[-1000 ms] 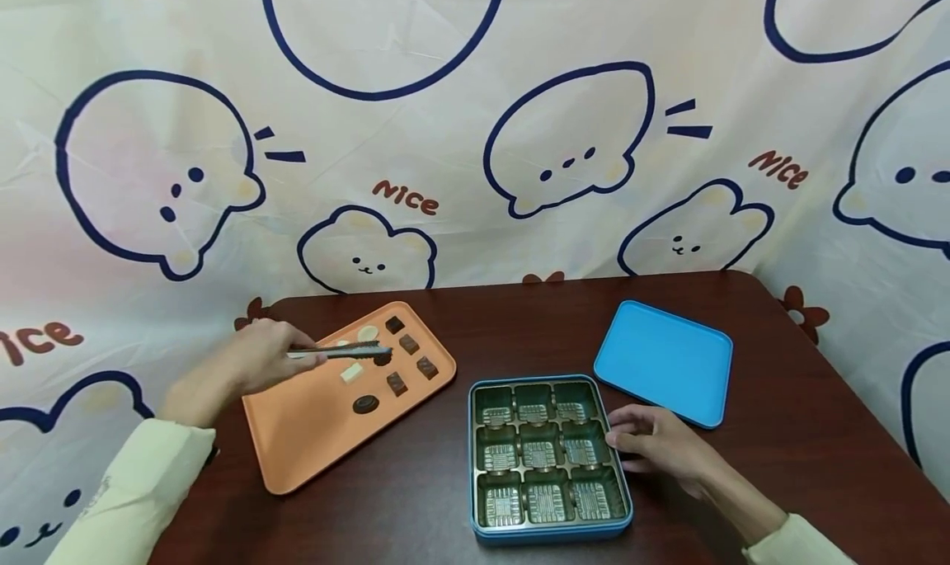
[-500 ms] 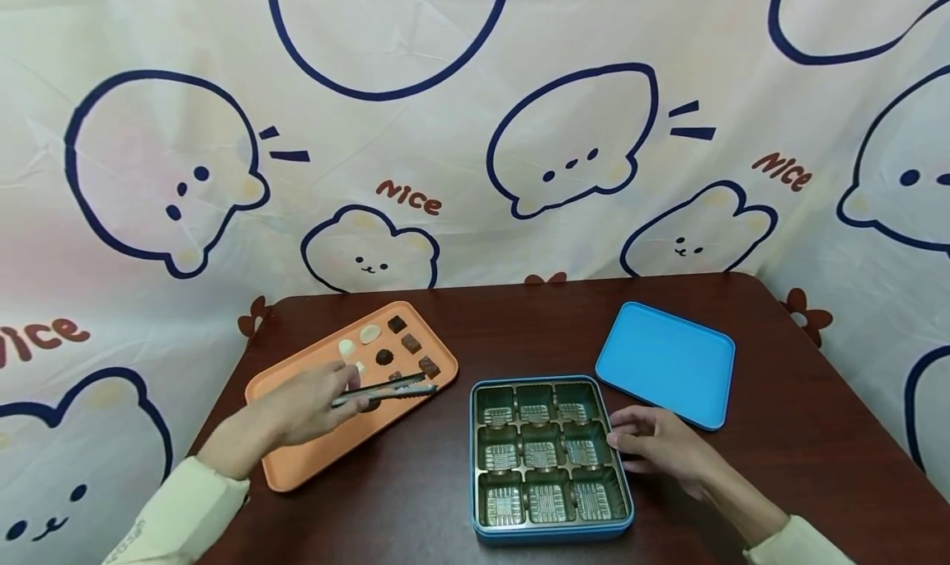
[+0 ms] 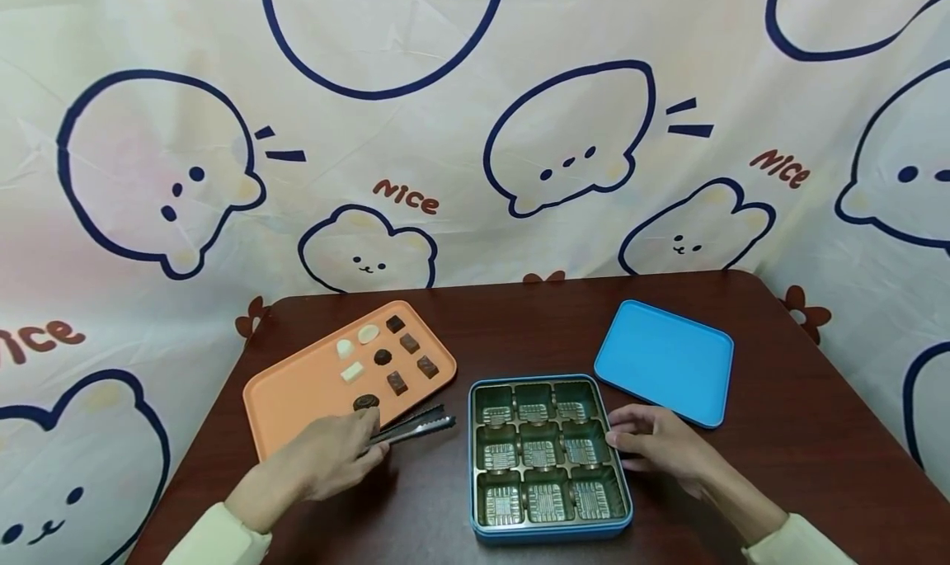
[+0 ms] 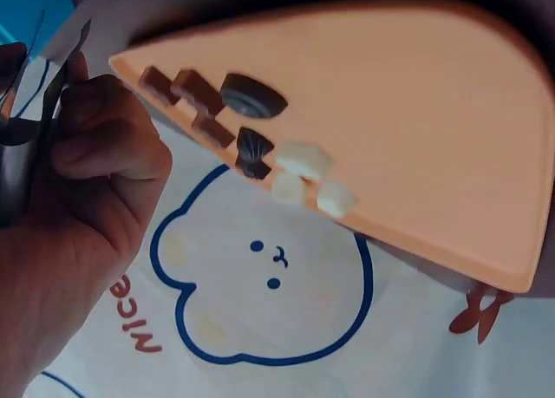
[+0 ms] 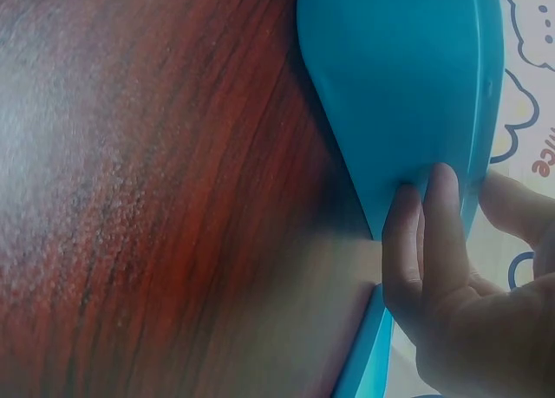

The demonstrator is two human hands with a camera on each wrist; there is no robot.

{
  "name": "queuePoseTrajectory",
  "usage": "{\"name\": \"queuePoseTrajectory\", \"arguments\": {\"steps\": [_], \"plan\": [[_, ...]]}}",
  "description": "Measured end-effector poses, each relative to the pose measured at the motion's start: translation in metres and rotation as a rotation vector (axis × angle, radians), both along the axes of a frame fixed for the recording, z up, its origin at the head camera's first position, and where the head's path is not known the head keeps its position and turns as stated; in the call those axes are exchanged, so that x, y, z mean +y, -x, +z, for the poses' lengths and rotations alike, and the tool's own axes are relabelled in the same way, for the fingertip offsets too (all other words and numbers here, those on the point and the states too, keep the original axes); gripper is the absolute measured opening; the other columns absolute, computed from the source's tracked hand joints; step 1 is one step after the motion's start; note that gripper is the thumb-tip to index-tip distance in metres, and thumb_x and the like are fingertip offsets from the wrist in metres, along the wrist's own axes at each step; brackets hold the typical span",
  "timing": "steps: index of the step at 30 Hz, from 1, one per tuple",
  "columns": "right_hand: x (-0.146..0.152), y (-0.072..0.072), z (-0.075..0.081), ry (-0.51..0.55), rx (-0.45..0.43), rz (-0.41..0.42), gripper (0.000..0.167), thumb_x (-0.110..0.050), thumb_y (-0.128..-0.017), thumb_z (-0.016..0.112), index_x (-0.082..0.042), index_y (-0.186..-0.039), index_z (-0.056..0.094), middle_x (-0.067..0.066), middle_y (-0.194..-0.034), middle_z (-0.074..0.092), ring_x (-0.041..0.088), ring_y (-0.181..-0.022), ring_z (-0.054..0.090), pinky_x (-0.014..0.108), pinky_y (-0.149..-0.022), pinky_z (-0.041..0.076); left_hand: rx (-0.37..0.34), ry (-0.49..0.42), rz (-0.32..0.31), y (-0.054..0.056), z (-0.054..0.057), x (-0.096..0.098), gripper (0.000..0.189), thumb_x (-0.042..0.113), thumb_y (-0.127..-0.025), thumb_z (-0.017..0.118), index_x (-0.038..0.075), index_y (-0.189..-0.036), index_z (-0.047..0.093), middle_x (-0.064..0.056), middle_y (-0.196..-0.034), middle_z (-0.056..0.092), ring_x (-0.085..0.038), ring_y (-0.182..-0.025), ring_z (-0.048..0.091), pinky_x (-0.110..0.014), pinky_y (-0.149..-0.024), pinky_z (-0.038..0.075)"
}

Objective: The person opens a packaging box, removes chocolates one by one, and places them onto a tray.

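Observation:
My left hand (image 3: 319,462) grips metal tongs (image 3: 416,426) just in front of the orange tray (image 3: 285,412). The tips of the tongs are parted over the table, and I see nothing between them. In the left wrist view the tongs (image 4: 22,168) rise beside the curled fingers. On the tray lie several brown and white chocolates, among them an oval dark one (image 3: 366,402) close to the hand. My right hand (image 3: 664,445) rests at the right side of a blue tin (image 3: 549,534); its fairly straight fingers touch the wall (image 5: 390,94), thumb at the rim.
Inside the tin sits a gold insert (image 3: 540,445) divided into several bare compartments. A blue lid (image 3: 668,359) lies flat behind the right hand. The dark wooden table (image 3: 512,326) ends at a patterned cloth (image 3: 475,153).
The left hand has carried the tongs from above the chocolates, rightward and toward the person, off the tray's near edge. The chocolates stay on the tray. The right hand has kept its place.

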State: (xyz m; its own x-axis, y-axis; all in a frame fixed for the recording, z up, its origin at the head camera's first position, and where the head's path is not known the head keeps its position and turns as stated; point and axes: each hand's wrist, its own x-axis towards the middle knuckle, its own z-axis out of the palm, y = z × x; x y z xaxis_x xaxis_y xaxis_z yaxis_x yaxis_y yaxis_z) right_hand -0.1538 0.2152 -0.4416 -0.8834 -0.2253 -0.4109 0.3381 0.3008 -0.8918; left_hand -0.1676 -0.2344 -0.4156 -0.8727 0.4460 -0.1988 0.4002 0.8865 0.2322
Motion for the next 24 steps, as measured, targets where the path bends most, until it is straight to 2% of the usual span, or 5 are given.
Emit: {"name": "queuePoseTrajectory", "arguments": {"steps": [7,14,24], "plan": [[0.000,-0.001,-0.001,0.011,0.007,0.002,0.054,-0.018,-0.093,0.071,0.010,-0.133,0.050,0.015,-0.113,0.062,0.018,-0.096,0.065,0.041,-0.082,0.058,0.012,-0.005,-0.024,-0.007,-0.012,0.002,0.020,0.037,-0.100,0.056,0.020,-0.091,0.051,0.010,-0.070,0.044,-0.007,-0.060,0.044,-0.031,-0.059,0.038],[0.000,-0.001,0.000,0.004,0.012,-0.004,0.053,-0.018,-0.093,0.071,0.010,-0.133,0.050,0.015,-0.112,0.062,0.019,-0.096,0.065,0.041,-0.082,0.058,-0.003,0.003,-0.048,-0.012,-0.020,0.003,0.025,0.036,-0.097,0.060,0.019,-0.085,0.047,0.007,-0.068,0.042,-0.009,-0.058,0.041,-0.031,-0.056,0.036],[-0.001,-0.001,-0.001,0.004,0.009,-0.008,0.053,-0.018,-0.093,0.071,0.010,-0.133,0.050,0.016,-0.112,0.062,0.019,-0.096,0.065,0.041,-0.082,0.058,-0.032,0.004,-0.106,-0.019,-0.030,0.002,0.029,0.043,-0.095,0.062,0.017,-0.089,0.053,0.008,-0.066,0.041,-0.008,-0.057,0.040,-0.029,-0.054,0.034]]}}
